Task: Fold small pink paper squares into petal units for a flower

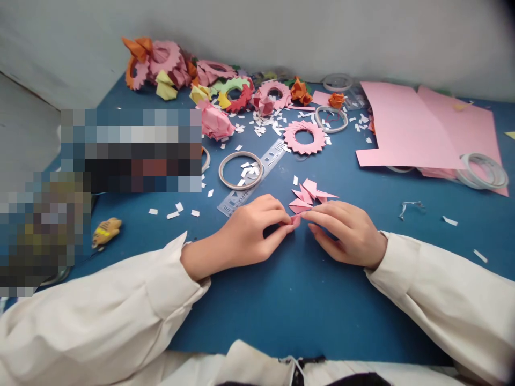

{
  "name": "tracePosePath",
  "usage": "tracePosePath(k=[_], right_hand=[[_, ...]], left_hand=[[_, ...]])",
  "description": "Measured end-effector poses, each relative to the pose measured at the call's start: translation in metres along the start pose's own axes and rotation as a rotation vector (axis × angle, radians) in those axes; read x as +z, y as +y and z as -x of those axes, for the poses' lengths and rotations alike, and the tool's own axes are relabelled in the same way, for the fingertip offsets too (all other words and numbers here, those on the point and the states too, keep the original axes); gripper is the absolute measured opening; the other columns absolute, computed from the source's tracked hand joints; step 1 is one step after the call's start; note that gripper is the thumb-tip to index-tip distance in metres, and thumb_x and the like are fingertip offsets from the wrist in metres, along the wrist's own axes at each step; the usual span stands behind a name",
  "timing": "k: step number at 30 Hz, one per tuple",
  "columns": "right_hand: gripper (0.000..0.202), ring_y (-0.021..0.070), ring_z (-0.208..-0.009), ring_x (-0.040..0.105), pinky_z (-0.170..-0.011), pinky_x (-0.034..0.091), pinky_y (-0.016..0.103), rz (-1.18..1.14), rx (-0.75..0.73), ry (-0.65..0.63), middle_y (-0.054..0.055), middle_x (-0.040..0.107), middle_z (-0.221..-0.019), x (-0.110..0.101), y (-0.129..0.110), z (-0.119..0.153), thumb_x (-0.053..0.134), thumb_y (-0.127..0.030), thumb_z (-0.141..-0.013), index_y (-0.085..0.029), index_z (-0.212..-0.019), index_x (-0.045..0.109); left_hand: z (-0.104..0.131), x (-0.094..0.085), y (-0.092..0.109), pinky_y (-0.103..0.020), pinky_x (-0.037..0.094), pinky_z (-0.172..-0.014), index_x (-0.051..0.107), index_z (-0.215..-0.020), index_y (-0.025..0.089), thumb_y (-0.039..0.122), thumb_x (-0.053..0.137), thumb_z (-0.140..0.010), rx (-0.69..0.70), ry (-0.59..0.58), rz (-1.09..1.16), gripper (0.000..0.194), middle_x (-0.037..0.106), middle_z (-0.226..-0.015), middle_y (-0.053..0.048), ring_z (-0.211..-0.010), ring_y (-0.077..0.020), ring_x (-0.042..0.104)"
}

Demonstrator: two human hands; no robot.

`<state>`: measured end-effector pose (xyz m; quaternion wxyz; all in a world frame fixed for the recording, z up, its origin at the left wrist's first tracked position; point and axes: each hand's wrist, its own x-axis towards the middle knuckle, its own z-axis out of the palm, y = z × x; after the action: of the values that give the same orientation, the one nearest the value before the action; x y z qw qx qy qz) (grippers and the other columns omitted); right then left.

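Far left, blurred blocks (132, 145) swallow a chunk of the blue tabletop (306, 300); no telling what's under them. Right beside them, a brown toy (107, 232) lies near the left sleeve (132, 289), so tight quarters there! On to the left hand (257, 228): thumb and fingers pinched on a small pink folded piece (296, 221), partly covered by the fingertips. Beyond that hand, a clear ruler (276, 153) slants away, overlapped by a tape ring (240, 187). Dead ahead, pink pointed pieces (309, 188) crowd the fingertips, their near side hard to make out. In front, a broad run of blue reaches the near edge, good room between the forearms. Now the right hand (348, 228): fingers bunched at the folded piece, a narrow gap to the thumb, but whether it grips anything, I cannot tell. Further right, pink sheets (410, 123) take up the back, tape rolls (499, 176) overlapping their lower right corner, and the right sleeve (442, 279) runs out of frame. Out at the edge, a yellow scrap (510, 135) is sliced off.
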<state>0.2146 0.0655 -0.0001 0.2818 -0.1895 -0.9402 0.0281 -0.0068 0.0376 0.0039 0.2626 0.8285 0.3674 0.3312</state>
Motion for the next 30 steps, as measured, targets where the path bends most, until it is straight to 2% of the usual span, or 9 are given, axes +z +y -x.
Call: tracePosePath(k=[6, 9, 12, 18, 21, 26, 28, 30], right_hand=[[0.038, 0.0185, -0.096, 0.06, -0.082, 0.052, 0.032, 0.005, -0.004, -0.026, 0.013, 0.063, -0.107, 0.0008, 0.0019, 0.0001, 0.054, -0.011, -0.083, -0.013, -0.12, 0.05], [0.038, 0.0184, -0.093, 0.06, -0.078, 0.052, 0.032, 0.017, -0.02, -0.018, 0.012, 0.063, -0.105, 0.0004, 0.0016, -0.0008, 0.055, -0.009, -0.082, -0.014, -0.119, 0.051], [0.028, 0.0168, -0.085, 0.06, -0.071, 0.051, 0.03, 0.016, -0.062, -0.014, 0.011, 0.065, -0.097, 0.0001, 0.0018, -0.0015, 0.055, -0.012, -0.084, -0.014, -0.112, 0.055], [0.016, 0.0146, -0.074, 0.059, -0.062, 0.048, 0.027, -0.002, -0.108, -0.009, 0.008, 0.066, -0.086, 0.0021, 0.0015, -0.0004, 0.06, -0.015, -0.083, -0.013, -0.098, 0.059], [0.014, 0.014, -0.075, 0.06, -0.064, 0.049, 0.027, -0.031, -0.115, -0.036, 0.007, 0.067, -0.084, 0.0031, 0.001, 0.0009, 0.058, -0.014, -0.084, -0.013, -0.097, 0.058], [0.012, 0.0157, -0.078, 0.059, -0.068, 0.051, 0.03, -0.084, -0.106, -0.061, 0.007, 0.067, -0.085, 0.0031, 0.0007, 0.0017, 0.058, -0.015, -0.082, -0.013, -0.094, 0.059], [0.011, 0.016, -0.078, 0.059, -0.068, 0.051, 0.03, -0.089, -0.101, -0.063, 0.007, 0.067, -0.085, 0.0031, 0.0005, 0.0014, 0.059, -0.015, -0.082, -0.013, -0.093, 0.059], [0.011, 0.0163, -0.078, 0.059, -0.068, 0.052, 0.031, -0.086, -0.098, -0.063, 0.007, 0.067, -0.084, 0.0031, 0.0002, 0.0009, 0.059, -0.015, -0.081, -0.013, -0.092, 0.059]], left_hand=[[0.0, 0.0002, -0.0009, -0.032, 0.047, -0.076, 0.064, -0.087, 0.013, 0.013, 0.05, -0.086, 0.016, -0.019, -0.027, 0.014, 0.063, -0.084, -0.008, -0.083, -0.0171, 0.054], [0.001, 0.0003, -0.0007, -0.031, 0.047, -0.075, 0.065, -0.088, 0.012, 0.013, 0.05, -0.086, 0.033, -0.022, -0.042, 0.015, 0.063, -0.083, -0.008, -0.082, -0.0171, 0.053], [0.0021, -0.0004, 0.0014, -0.031, 0.048, -0.075, 0.064, -0.084, 0.012, 0.012, 0.05, -0.085, 0.056, -0.027, -0.051, 0.014, 0.062, -0.081, -0.007, -0.08, -0.0163, 0.052], [0.0037, -0.0024, 0.0037, -0.031, 0.048, -0.072, 0.063, -0.075, 0.012, 0.013, 0.049, -0.084, 0.242, -0.101, -0.209, 0.017, 0.062, -0.075, -0.008, -0.073, -0.0164, 0.051], [0.0046, -0.0018, 0.0019, -0.032, 0.048, -0.069, 0.063, -0.074, 0.011, 0.013, 0.049, -0.084, 0.327, -0.144, -0.305, 0.017, 0.062, -0.075, -0.008, -0.073, -0.0176, 0.051], [0.0049, 0.0003, 0.0018, -0.033, 0.049, -0.067, 0.063, -0.076, 0.011, 0.013, 0.048, -0.084, 0.384, -0.186, -0.377, 0.017, 0.06, -0.071, -0.007, -0.072, -0.0193, 0.052], [0.0053, 0.0007, 0.0031, -0.032, 0.049, -0.067, 0.062, -0.077, 0.012, 0.014, 0.047, -0.085, 0.402, -0.164, -0.433, 0.017, 0.06, -0.069, -0.007, -0.071, -0.0189, 0.053], [0.0057, -0.0003, 0.0042, -0.031, 0.049, -0.067, 0.062, -0.078, 0.012, 0.014, 0.047, -0.085, 0.397, -0.083, -0.53, 0.016, 0.06, -0.069, -0.006, -0.071, -0.0186, 0.055]])
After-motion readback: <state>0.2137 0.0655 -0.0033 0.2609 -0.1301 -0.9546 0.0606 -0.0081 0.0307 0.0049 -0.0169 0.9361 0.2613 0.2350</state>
